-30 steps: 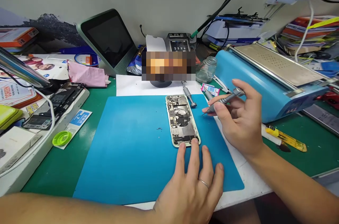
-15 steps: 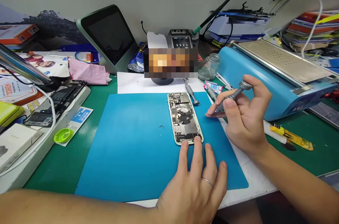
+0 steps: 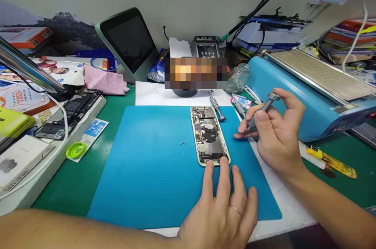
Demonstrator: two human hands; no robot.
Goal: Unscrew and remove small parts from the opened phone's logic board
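right grip (image 3: 279, 133) closed round screwdriver (image 3: 268, 104); left grip (image 3: 219, 210) spread, empty, against opened phone (image 3: 209, 135) ahead; likely steadying step; next needs careful aim.

A green bench top (image 3: 61, 186) carries a blue mat (image 3: 141, 170), with a sheet of white paper (image 3: 170, 99) showing beyond its far edge. On the mat's right half lies an opened phone (image 3: 209, 137), with tiny dark bits (image 3: 183, 144) to its left and a grey screwdriver (image 3: 216, 107) near its top end, reaching onto the paper. The bench also bears a metal-topped blue machine (image 3: 311, 104) and a yellow cutter (image 3: 335, 162) at right, and a blue-and-white card (image 3: 94, 129) at left.
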